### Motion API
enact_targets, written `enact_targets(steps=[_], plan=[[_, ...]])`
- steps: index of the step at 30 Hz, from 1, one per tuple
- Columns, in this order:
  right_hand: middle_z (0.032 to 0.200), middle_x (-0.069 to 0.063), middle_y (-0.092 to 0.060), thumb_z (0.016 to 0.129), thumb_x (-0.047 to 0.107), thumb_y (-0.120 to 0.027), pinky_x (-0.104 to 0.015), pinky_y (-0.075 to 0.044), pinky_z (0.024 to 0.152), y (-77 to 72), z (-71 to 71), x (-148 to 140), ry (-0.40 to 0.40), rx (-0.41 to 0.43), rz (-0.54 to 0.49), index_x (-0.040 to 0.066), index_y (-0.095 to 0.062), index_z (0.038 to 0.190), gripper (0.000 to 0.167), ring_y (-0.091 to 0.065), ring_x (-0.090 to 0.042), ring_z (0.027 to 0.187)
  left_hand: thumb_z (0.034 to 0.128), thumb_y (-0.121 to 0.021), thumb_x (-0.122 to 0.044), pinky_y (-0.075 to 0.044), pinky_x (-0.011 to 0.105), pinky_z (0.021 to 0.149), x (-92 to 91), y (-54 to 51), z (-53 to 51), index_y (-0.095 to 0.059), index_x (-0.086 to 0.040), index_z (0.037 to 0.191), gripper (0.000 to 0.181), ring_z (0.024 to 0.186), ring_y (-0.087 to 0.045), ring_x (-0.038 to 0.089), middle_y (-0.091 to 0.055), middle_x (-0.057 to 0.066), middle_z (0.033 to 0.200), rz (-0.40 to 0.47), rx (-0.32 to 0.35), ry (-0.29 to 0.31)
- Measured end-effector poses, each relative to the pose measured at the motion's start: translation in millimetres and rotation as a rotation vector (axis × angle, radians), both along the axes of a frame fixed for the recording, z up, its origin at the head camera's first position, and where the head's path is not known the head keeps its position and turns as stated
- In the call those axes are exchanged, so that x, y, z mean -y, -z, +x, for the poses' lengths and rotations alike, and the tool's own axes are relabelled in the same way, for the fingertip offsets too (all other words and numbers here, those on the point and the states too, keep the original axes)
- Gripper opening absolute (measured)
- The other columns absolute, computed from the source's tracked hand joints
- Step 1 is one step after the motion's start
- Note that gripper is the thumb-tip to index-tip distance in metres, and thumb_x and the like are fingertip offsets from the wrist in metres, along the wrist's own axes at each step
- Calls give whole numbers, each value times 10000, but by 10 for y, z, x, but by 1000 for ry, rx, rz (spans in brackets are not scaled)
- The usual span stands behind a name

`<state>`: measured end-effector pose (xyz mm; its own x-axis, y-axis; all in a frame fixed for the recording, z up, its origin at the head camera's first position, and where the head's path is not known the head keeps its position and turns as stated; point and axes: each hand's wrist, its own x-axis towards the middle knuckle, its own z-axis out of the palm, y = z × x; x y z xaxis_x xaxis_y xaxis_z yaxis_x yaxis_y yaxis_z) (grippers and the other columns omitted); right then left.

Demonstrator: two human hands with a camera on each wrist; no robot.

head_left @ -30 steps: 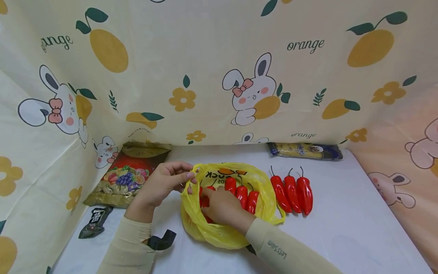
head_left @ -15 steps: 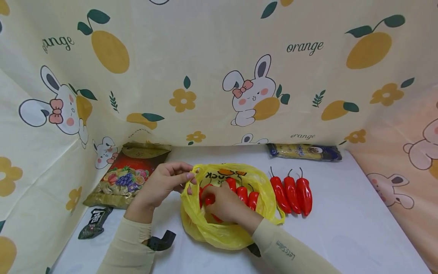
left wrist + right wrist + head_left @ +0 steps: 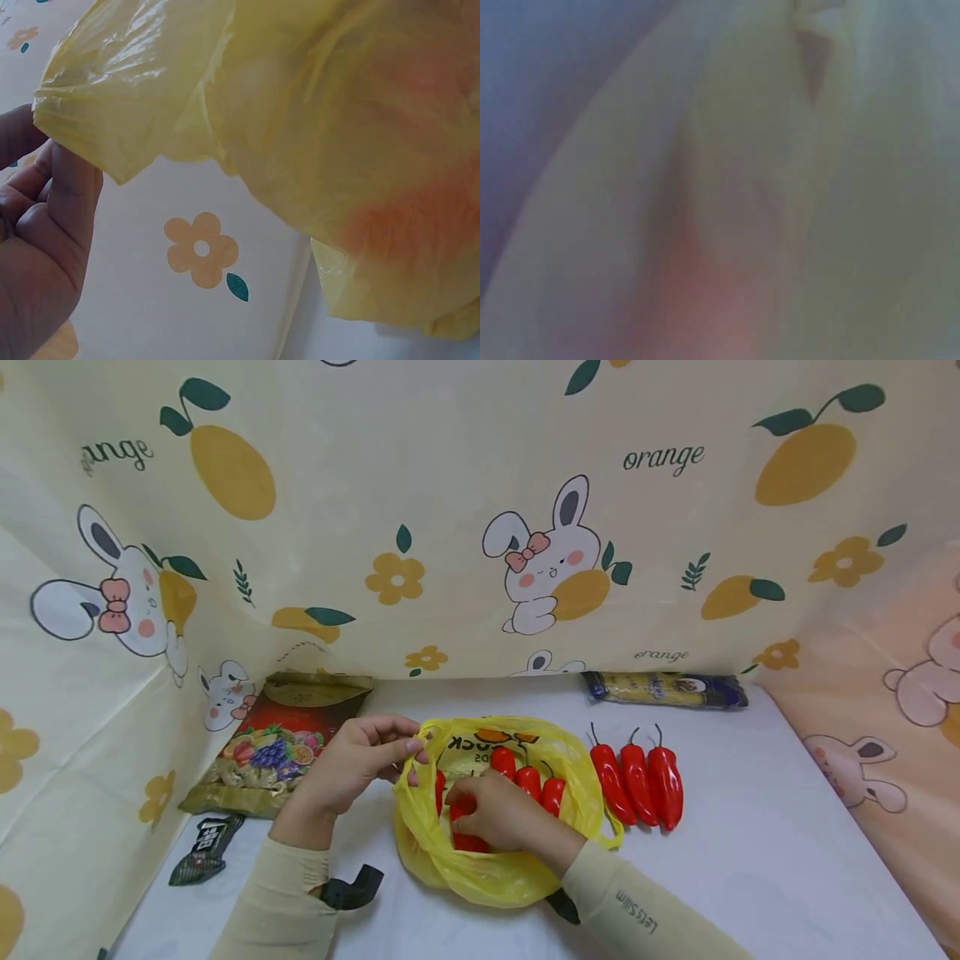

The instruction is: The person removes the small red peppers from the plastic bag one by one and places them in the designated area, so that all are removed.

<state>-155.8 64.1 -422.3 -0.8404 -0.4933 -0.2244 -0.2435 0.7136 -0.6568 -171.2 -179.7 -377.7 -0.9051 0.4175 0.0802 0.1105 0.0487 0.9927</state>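
A yellow plastic bag (image 3: 480, 881) stands with its mouth wide on the white table, several red chili peppers (image 3: 552, 795) inside it. At the bag's left rim, my left hand (image 3: 358, 762) pinches the plastic between thumb and fingers; the left wrist view shows that hand (image 3: 49, 232) at the stretched corner. My right hand (image 3: 504, 814) reaches into the bag, its fingers curled on a red chili pepper (image 3: 467, 831) that is partly hidden by the hand. Blurred yellowish plastic (image 3: 742, 150) fills the right wrist view.
Three red chili peppers (image 3: 635, 785) lie side by side right of the bag. A gold-and-red fruit-printed pouch (image 3: 277, 747) and a small black packet (image 3: 206, 850) lie at left. A long yellow-and-blue packet (image 3: 667, 689) lies against the patterned back curtain (image 3: 450, 485).
Inside the bag, my right hand has drawn slightly right and toward me, and a red chili pepper under its fingers has shifted nearer the front rim. The left hand keeps its pinch.
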Motion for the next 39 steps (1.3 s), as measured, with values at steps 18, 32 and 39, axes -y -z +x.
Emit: enact_targets(steps=[18, 32, 39], plan=[[1159, 40, -657, 959, 100, -832, -449, -539, 991, 65, 36, 25, -37, -56, -13, 226, -776, 1245, 318, -558, -213, 1103, 1088, -640, -12, -580, 291, 676, 3, 12, -8, -688, 131, 1230, 207, 713, -745, 223, -762, 174, 1003, 7, -20, 3], [1410, -34, -562, 1014, 200, -817, -432, -594, 891, -88, 11, -289, 58, 1, -339, 255, -672, 1419, 434, -578, -286, 1148, 1087, -637, -3, -583, 292, 680, 27, -6, 11, -688, 132, 1235, 207, 717, -742, 225, -761, 178, 1011, 3, -34, -1], [1368, -79, -590, 973, 185, -861, -481, -637, 788, -74, 60, -394, 184, 69, -463, 259, -676, 1355, 431, -639, -344, 1106, 1086, -637, 2, -577, 285, 680, 16, -6, 6, -685, 125, 1239, 202, 724, -746, 226, -759, 183, 1010, -4, -30, 6]])
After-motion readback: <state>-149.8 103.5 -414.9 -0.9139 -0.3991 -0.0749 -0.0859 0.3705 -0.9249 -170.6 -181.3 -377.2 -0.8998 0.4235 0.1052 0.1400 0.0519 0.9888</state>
